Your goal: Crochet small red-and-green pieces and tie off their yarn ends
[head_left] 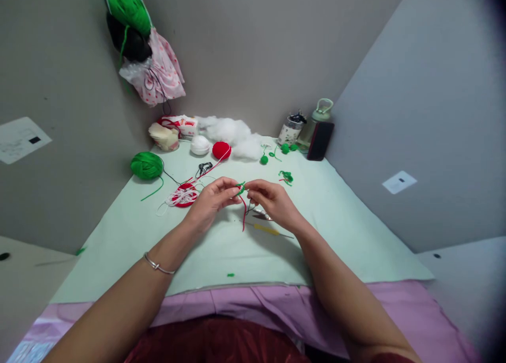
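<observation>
My left hand (216, 198) pinches a small green and red crochet piece (241, 189) between thumb and fingers. A red yarn tail (244, 215) hangs from it toward the table. Close against its right side is my right hand (269, 197), with thumb and fingertips pressed together; what they grip is too small to make out. Below the right hand lies a crochet hook with a yellow handle (266, 229). Partly hidden under that hand are a pair of small scissors (261, 214) and some dark thread. Left of my left hand sits a red and white yarn bundle (185, 195).
A green yarn ball (146, 166) lies at the left edge. Along the back are a white ball (200, 145), a red ball (222, 150), white stuffing (233, 131), a bottle (322, 113) and a phone (320, 141). Green scraps (286, 177) lie to the right.
</observation>
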`<state>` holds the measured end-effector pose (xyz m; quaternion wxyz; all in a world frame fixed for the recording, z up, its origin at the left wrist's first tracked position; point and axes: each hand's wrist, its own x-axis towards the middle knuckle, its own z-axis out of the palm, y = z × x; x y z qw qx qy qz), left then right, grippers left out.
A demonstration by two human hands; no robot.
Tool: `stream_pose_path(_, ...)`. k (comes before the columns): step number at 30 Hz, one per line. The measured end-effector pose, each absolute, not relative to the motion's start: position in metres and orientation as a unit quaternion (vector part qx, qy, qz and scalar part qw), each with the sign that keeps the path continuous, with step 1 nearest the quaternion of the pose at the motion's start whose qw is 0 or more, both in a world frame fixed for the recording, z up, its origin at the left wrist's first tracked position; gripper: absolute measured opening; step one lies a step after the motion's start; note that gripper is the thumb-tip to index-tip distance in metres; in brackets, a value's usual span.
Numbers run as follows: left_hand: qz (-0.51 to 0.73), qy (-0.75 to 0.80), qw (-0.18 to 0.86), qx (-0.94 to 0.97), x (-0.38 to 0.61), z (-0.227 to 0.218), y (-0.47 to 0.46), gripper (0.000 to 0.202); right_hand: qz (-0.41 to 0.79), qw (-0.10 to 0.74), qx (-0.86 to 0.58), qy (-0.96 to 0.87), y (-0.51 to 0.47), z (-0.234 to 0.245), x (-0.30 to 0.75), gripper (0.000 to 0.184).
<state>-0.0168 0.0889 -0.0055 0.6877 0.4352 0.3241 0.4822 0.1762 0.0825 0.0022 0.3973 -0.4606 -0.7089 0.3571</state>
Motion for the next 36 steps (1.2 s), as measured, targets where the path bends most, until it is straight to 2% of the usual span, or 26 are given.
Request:
stream_pose_path(3, 0.484, 0.327, 0.684, 0.436, -0.018, -0.005, 0.089, 0.026, 0.304, 0.389, -0.465, -0.735, 0.082, 0.000, 0.176, 0.013)
stream_pose_path(8, 0.489, 0.333, 0.683, 0.429, -0.018, -0.005, 0.090, 0.028, 0.210, 0.422, -0.451, -0.758, 0.082, 0.003, 0.175, 0.010)
stream_pose_path(15, 0.492, 0.346, 0.679, 0.420, -0.017, -0.004, 0.090, 0.029, 0.230, 0.429, -0.436, -0.757, 0.080, 0.004, 0.173, 0.009)
stream_pose_path(26, 0.501, 0.342, 0.680, 0.411, -0.019, -0.004, 0.090, 0.030, 0.284, 0.369, -0.428, -0.775, 0.076, 0.015, 0.180, 0.030)
stream_pose_path(36, 0.502, 0.338, 0.675, 0.421, -0.019, -0.005, 0.091, 0.028, 0.316, 0.342, -0.423, -0.777, 0.074, 0.021, 0.184, 0.036)
